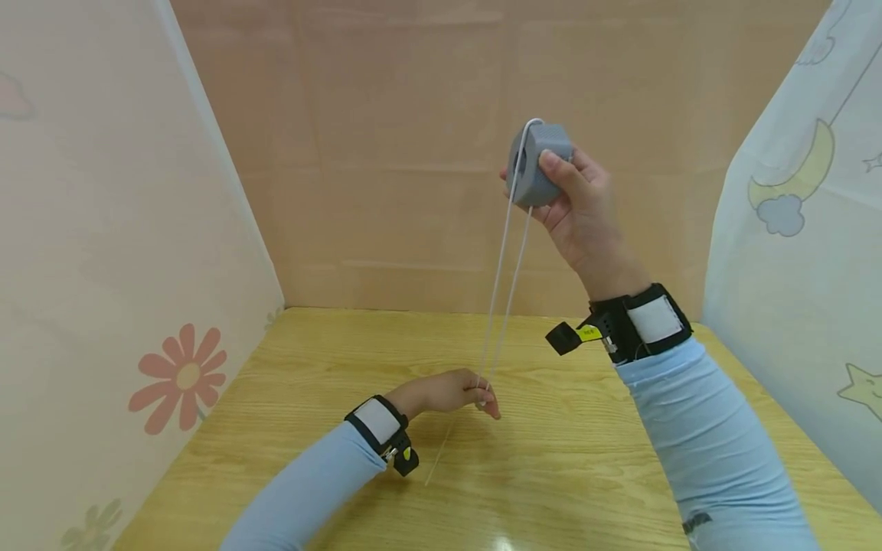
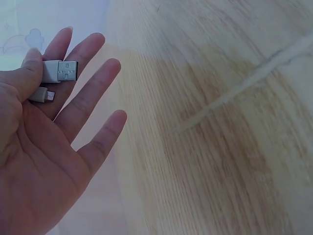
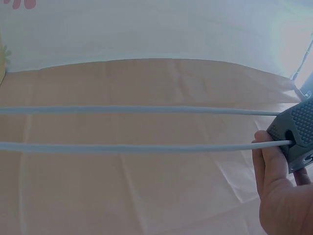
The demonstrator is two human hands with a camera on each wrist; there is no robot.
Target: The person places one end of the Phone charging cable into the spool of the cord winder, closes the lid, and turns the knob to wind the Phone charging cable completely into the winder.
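Observation:
My right hand is raised high and grips a grey ring-shaped cable holder between thumb and fingers. In the right wrist view the holder shows at the right edge. A white cable runs doubled from it down to my left hand, which hovers low over the wooden table. In the left wrist view the left thumb and forefinger pinch a white USB plug and a smaller plug; the other fingers are spread straight. Both cable strands stretch taut across the right wrist view.
Pale curtains with flower and moon prints hang at the left and right sides. A beige wall closes the back. A thin shadow of the cable lies on the table near my left wrist.

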